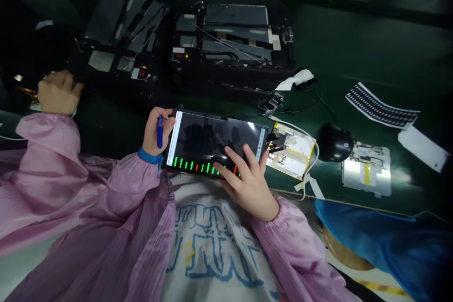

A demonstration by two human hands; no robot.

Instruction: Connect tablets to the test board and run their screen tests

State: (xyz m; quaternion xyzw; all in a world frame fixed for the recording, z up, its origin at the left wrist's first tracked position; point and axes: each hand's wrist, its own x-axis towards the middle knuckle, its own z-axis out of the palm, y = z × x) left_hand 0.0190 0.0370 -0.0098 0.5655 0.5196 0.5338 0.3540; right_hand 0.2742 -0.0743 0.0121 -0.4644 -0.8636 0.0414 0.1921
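Observation:
A display panel (212, 139), lit with rows of green and some red marks on black, lies tilted in front of me. My left hand (155, 127) is closed at its left end, with a blue pen (160, 132) held in the fingers and a blue band at the wrist. Over the panel's lower right part, my right hand (249, 181) has its fingers spread; whether the fingertips touch the glass I cannot tell. Just right of the panel is a circuit assembly with yellow tape edges (295, 153), joined to it by dark connectors.
Two opened device housings (233, 33) stand at the back. On the right are a black round object (334, 142), a metal-plated board (368, 170), a label strip (380, 106) and a white cable (314, 146). At left is a co-worker's hand (60, 92) in a pink sleeve.

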